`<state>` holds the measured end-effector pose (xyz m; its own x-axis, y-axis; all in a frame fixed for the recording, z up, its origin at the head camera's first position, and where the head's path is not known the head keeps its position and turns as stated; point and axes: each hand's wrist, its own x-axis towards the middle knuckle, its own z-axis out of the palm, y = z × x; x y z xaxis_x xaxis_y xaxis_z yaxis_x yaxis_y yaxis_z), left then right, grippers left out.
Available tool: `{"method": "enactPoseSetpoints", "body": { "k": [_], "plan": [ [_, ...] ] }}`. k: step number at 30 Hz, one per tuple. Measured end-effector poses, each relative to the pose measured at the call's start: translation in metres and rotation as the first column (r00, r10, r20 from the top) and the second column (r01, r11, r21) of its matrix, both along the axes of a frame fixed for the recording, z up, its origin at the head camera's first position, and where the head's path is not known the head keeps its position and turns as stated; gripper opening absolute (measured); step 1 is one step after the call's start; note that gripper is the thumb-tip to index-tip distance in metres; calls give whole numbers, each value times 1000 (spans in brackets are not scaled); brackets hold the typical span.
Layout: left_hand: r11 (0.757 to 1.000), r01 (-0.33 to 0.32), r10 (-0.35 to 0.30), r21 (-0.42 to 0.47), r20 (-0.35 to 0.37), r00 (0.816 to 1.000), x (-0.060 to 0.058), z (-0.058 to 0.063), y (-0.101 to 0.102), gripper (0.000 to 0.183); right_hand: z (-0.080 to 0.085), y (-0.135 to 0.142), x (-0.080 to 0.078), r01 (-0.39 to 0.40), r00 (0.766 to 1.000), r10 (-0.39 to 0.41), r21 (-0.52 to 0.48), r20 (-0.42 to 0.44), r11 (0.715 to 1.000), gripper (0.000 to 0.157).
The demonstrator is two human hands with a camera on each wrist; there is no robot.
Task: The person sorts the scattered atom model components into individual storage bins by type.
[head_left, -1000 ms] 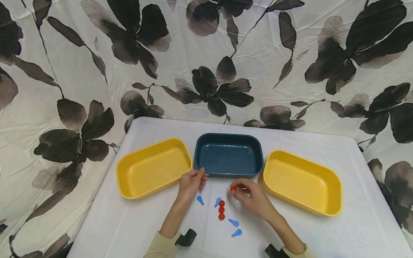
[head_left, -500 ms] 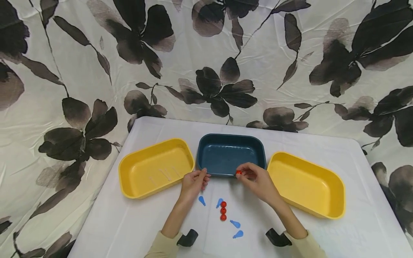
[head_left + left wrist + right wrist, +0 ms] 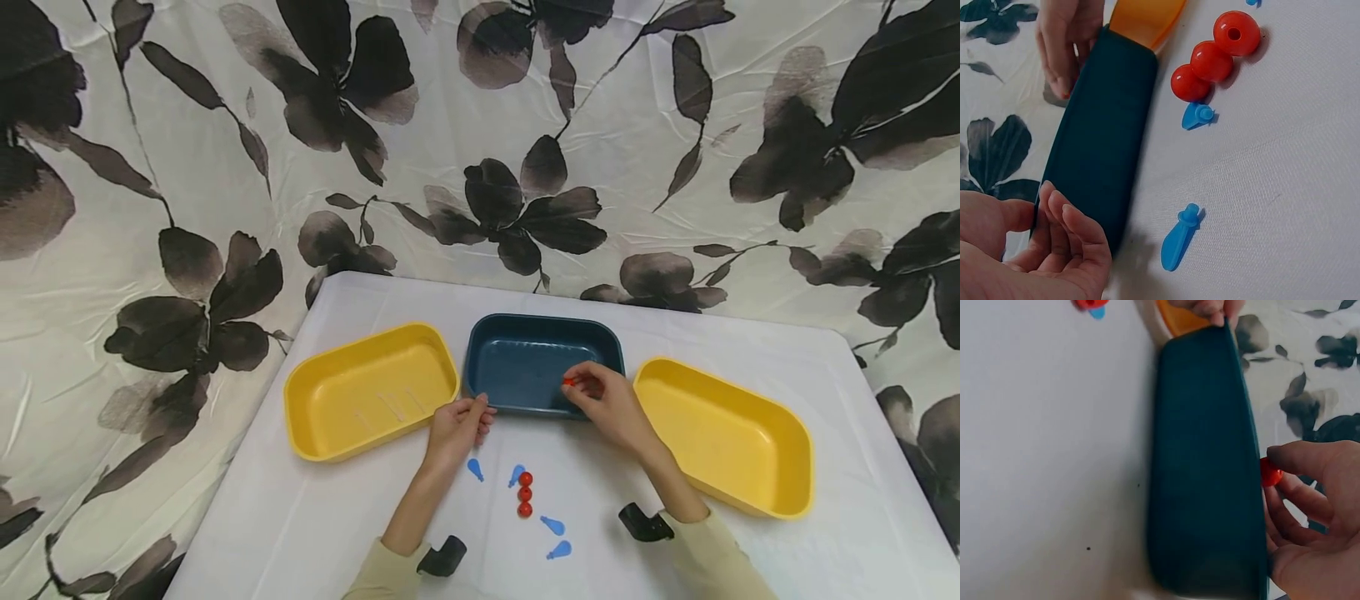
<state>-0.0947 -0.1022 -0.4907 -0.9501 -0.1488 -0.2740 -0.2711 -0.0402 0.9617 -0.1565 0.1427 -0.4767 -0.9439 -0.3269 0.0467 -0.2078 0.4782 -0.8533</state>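
My right hand [image 3: 609, 402] pinches a red bead [image 3: 1270, 472] between thumb and fingertips, over the near right part of the dark teal tray [image 3: 540, 358]. My left hand [image 3: 454, 429] grips that tray's near left corner, thumb and fingers on either side of the rim in the left wrist view. Three more red beads [image 3: 525, 494] stand in a short row on the white cloth in front of the tray; a hole shows in one of them [image 3: 1236, 34]. Around them lie several small blue bulb-shaped pieces [image 3: 553, 526], one [image 3: 1179, 237] near the left hand.
A yellow tray [image 3: 311, 446] on the left holds several thin pale sticks [image 3: 392, 407]. Another yellow tray [image 3: 798, 467] stands at the right, partly behind the right forearm. A flower-patterned cloth [image 3: 420, 125] hangs behind the table's far edge.
My right hand has carried the red bead from above the white cloth, away from me, to over the teal tray. My left hand keeps its grip at the tray's corner.
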Motion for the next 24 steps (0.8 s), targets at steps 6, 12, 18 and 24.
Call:
{"method": "enactPoseSetpoints", "body": {
  "k": [6, 12, 18, 24],
  "plan": [
    [1000, 11, -11, -14, -12, 1000, 9, 26, 3, 33, -7, -1, -9, -12, 1000, 13, 95, -12, 995, 14],
    [1000, 13, -13, -17, -18, 1000, 11, 26, 2, 33, -8, -4, -18, -59, 998, 61, 176, -4, 983, 10],
    [1000, 18, -18, -18, -14, 1000, 9, 24, 1, 33, -10, -7, -28, -116, 993, 111, 233, 36, 966, 9],
    [1000, 21, -21, -12, -8, 1000, 9, 26, 1, 33, -9, -11, -34, -152, 987, 130, 305, 93, 940, 7]
  ]
}}
